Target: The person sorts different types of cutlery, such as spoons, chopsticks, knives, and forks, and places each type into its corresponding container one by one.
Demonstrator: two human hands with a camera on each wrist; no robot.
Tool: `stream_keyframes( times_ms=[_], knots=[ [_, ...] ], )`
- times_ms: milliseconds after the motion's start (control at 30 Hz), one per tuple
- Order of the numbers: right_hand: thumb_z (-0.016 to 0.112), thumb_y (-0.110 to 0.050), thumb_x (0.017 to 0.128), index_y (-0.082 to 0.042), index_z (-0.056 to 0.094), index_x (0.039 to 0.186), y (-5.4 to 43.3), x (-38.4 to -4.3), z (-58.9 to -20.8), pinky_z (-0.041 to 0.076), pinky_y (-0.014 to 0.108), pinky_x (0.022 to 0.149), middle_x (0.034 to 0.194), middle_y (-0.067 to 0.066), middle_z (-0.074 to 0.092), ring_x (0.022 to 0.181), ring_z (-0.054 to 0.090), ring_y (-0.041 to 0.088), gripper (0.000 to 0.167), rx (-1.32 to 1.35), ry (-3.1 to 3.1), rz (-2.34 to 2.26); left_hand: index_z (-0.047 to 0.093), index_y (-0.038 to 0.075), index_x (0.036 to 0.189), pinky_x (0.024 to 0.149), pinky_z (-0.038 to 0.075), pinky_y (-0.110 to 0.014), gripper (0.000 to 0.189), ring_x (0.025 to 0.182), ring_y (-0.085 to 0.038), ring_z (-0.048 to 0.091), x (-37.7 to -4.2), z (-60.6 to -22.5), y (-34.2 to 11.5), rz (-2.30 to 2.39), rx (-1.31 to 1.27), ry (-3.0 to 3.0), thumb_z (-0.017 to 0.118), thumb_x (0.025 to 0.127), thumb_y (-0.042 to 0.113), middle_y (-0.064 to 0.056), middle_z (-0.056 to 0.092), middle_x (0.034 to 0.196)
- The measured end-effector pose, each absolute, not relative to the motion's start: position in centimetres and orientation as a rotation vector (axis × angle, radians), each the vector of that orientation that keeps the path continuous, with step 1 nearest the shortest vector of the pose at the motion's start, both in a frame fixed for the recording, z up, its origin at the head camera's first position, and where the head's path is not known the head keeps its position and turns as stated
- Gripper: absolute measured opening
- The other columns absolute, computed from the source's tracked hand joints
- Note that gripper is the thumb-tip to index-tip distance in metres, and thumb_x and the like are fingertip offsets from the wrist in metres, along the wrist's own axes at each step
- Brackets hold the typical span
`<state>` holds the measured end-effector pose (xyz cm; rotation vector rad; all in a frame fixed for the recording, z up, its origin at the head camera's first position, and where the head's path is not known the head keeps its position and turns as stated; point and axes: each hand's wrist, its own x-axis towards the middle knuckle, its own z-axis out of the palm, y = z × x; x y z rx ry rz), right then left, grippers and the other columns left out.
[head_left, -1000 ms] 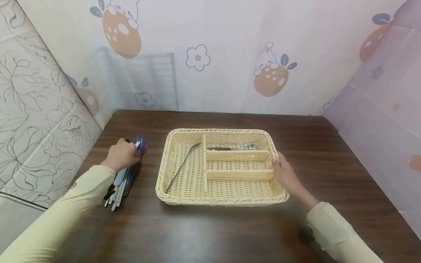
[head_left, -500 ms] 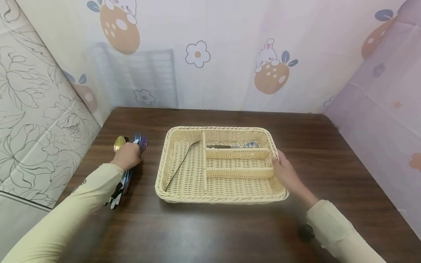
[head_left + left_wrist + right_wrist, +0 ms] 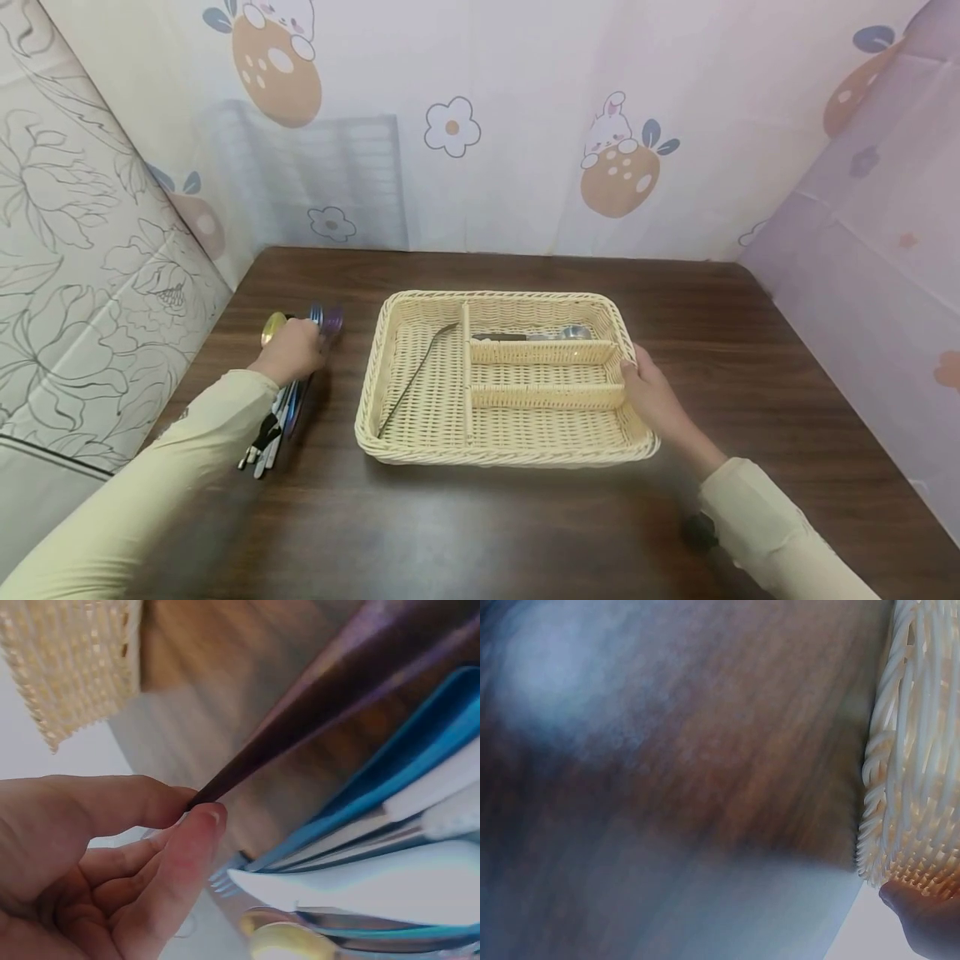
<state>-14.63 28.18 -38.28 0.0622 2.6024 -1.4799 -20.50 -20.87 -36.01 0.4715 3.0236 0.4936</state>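
In the head view my left hand (image 3: pixel 291 352) is over a bundle of cutlery (image 3: pixel 279 429) at the table's left. Thumb and forefinger pinch the thin dark purple handle of a fork (image 3: pixel 300 712), which stands apart from the bundle in the left wrist view. Its purple tines (image 3: pixel 333 318) are blurred. Beside it lie a blue fork (image 3: pixel 317 315), a gold spoon (image 3: pixel 272 327) and a pale knife blade (image 3: pixel 337 889). My right hand (image 3: pixel 660 404) grips the right rim of a cream wicker basket (image 3: pixel 510 457), thumb over the edge; its other fingers are mostly hidden.
The basket is divided into several compartments. A long, thin dark utensil (image 3: pixel 415 379) lies slanted in the left one. A dark-handled utensil with a round metal bowl (image 3: pixel 576 332) lies in the back right one. Patterned curtains (image 3: pixel 510 192) border the dark wooden table (image 3: pixel 465 533).
My left hand has shifted right and slightly back from over the bundle, uncovering the gold spoon. The purple fork has moved a little right. My right hand keeps its place on the basket.
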Motion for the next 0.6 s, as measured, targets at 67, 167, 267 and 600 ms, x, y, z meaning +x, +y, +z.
stream_keyframes(
  times_ms=[67, 167, 267, 600],
  knots=[
    [0.021, -0.026, 0.104, -0.002, 0.001, 0.151, 28.2, -14.6, -38.3, 0.027, 0.056, 0.104, 0.143, 0.034, 0.028, 0.128, 0.037, 0.045, 0.056, 0.062, 2.598, -1.484, 0.033, 0.015, 0.053, 0.042, 0.033, -0.030, 0.034, 0.046, -0.015, 0.037, -20.4, -35.6, -20.6, 0.483, 0.478, 3.033, 0.053, 0.073, -0.004, 0.001, 0.037, 0.050],
    [0.021, -0.026, 0.104, -0.002, 0.000, 0.151, 28.2, -14.6, -38.3, 0.026, 0.056, 0.104, 0.143, 0.034, 0.028, 0.128, 0.036, 0.046, 0.056, 0.061, 2.600, -1.484, 0.033, 0.015, 0.053, 0.042, 0.032, -0.028, 0.036, 0.044, -0.014, 0.035, -20.3, -34.8, -20.0, 0.454, 0.481, 3.031, 0.052, 0.077, -0.003, 0.002, 0.034, 0.049],
    [0.021, -0.026, 0.104, -0.002, 0.000, 0.151, 28.2, -14.6, -38.2, 0.026, 0.056, 0.105, 0.144, 0.034, 0.027, 0.129, 0.035, 0.046, 0.056, 0.061, 2.602, -1.479, 0.034, 0.014, 0.053, 0.042, 0.030, -0.027, 0.035, 0.044, -0.013, 0.033, -20.2, -33.9, -19.2, 0.449, 0.482, 3.009, 0.052, 0.078, -0.003, 0.002, 0.032, 0.049],
    [0.020, -0.030, 0.104, -0.005, -0.004, 0.151, 28.0, -14.4, -37.9, 0.028, 0.055, 0.103, 0.147, 0.033, 0.022, 0.131, 0.032, 0.046, 0.058, 0.062, 2.569, -1.474, 0.033, 0.015, 0.052, 0.040, 0.026, -0.024, 0.036, 0.043, -0.010, 0.025, -19.3, -31.7, -16.8, 0.514, 0.426, 2.946, 0.052, 0.077, -0.003, 0.004, 0.025, 0.049]
  ],
)
